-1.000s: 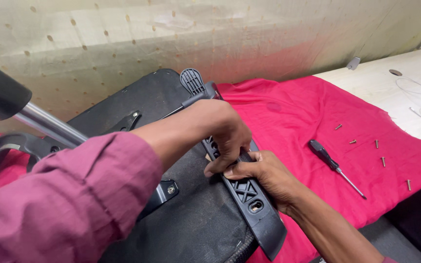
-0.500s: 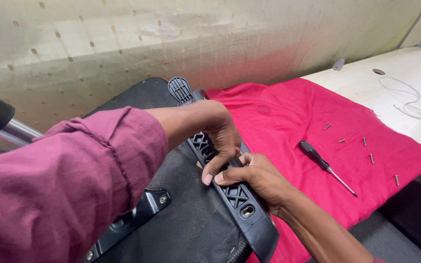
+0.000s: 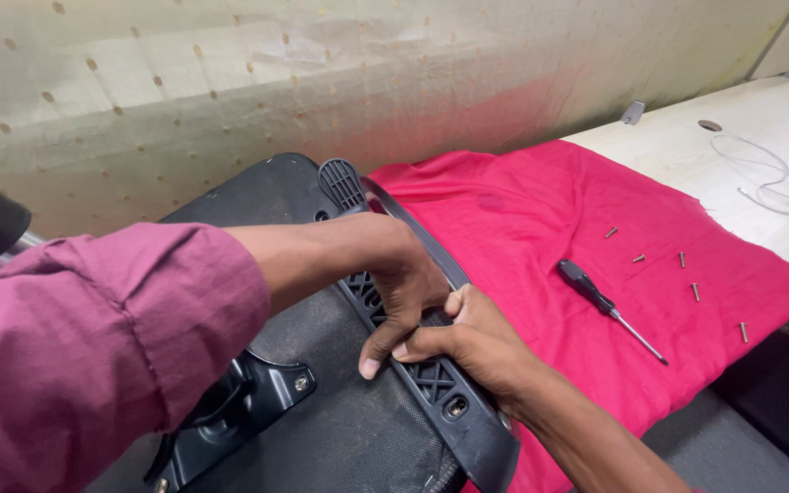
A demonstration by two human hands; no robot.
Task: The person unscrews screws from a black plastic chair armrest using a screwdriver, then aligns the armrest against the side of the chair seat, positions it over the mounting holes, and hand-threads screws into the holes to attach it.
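Both hands meet on the black plastic strip running along the edge of the dark suitcase: the left hand presses down with its fingers curled together on the ribbed strip, the right hand clamped on it just beside. A screwdriver and loose screws lie on the red cloth (spread over the counter)

Repair workshop: screwdriver, loose screws.
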